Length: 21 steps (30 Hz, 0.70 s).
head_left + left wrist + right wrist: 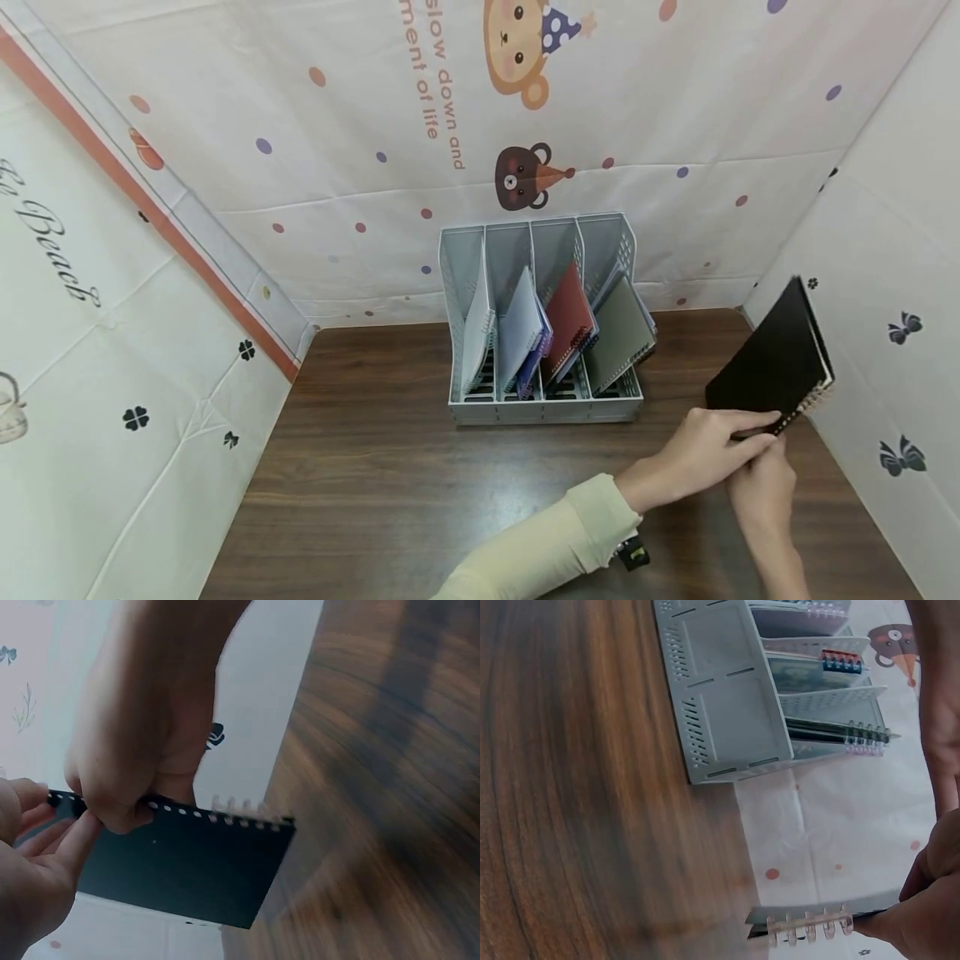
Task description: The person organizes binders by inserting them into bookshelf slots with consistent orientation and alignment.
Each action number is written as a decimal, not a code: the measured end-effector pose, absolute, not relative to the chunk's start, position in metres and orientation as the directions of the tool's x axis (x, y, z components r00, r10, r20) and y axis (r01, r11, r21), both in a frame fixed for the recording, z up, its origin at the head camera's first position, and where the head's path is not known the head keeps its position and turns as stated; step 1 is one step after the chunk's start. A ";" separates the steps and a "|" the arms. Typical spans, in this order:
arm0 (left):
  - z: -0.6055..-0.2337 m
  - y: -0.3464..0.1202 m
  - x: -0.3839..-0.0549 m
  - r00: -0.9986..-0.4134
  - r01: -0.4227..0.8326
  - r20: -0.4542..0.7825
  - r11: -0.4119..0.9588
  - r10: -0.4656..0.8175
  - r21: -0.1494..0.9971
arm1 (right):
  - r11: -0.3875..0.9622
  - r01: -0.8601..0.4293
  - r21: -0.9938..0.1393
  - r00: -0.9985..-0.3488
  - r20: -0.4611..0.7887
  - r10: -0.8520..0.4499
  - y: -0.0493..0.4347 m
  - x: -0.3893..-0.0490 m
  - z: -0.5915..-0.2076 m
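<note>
A black loose-leaf notebook (pixel 772 350) with clear binding rings is held up at the right of the table, tilted. My left hand (pixel 701 454) pinches its punched edge, one finger stretched along it. Just beside, my right hand (pixel 765 487) grips the same edge from below. In the left wrist view, the black cover (pixel 187 862) shows its row of holes, with rings through only some of them. The right wrist view catches the clear rings (pixel 810 927) beside my right hand (pixel 930 892).
A grey divided file rack (pixel 547 412) stands at the back of the brown wooden table (pixel 360 467). Spiral notebooks lean in its compartments, among them a red one (pixel 567 321) and a grey-green one (pixel 618 337). Printed cloth walls (pixel 337 167) enclose the table's back and sides.
</note>
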<state>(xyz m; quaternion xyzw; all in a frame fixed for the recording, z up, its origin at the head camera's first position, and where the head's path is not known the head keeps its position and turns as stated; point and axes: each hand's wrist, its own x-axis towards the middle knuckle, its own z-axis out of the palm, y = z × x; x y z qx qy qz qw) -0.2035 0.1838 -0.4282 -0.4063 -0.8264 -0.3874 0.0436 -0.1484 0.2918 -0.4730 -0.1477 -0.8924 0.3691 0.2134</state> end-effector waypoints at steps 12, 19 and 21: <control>-0.441 0.089 -0.197 -0.719 0.660 0.476 0.285 0.506 0.695 | 0.589 0.246 -0.770 -0.873 0.088 0.479 0.291 -0.148 -0.468; -0.437 -0.002 -0.212 -0.883 0.441 0.416 0.079 0.217 0.894 | 0.546 0.325 -0.772 -0.865 -0.009 0.502 0.292 -0.146 -0.458; -0.435 -0.027 -0.216 -0.901 0.424 0.415 0.062 0.122 0.903 | 0.536 0.329 -0.777 -0.861 -0.014 0.508 0.292 -0.145 -0.456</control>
